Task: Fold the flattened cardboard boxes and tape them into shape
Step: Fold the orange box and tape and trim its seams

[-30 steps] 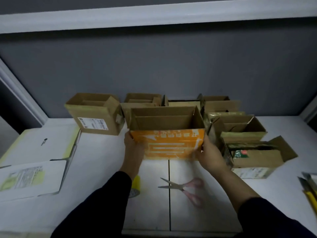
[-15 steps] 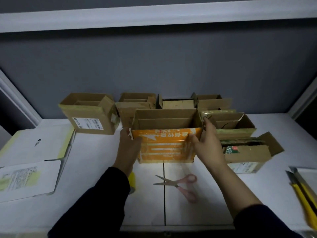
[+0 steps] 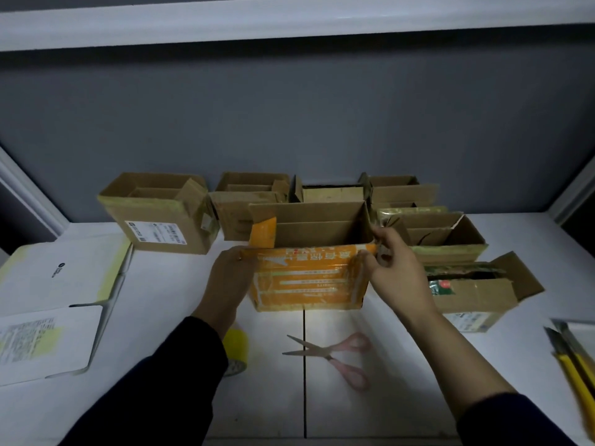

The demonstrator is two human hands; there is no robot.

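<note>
An orange printed cardboard box [image 3: 306,278] stands upright and open-topped at the middle of the white table [image 3: 167,284]. My left hand [image 3: 230,278] grips its left front corner at the rim. My right hand [image 3: 394,268] pinches the right front corner, with the fingers curled over the rim near the upright right flap. A yellow tape roll [image 3: 236,350] lies just below my left wrist, partly hidden by the sleeve. Pink-handled scissors [image 3: 335,354] lie open on the table in front of the box.
Several assembled brown boxes [image 3: 157,217] line the grey back wall, and more [image 3: 473,291] stand right of the orange box. Flat white cardboard [image 3: 48,304] with a label lies at the left. Yellow-handled cutters [image 3: 570,358] lie at the right edge.
The orange box has come slightly nearer to me. My right hand climbed from the box's side to its top right corner, and my left hand rose to the left rim.
</note>
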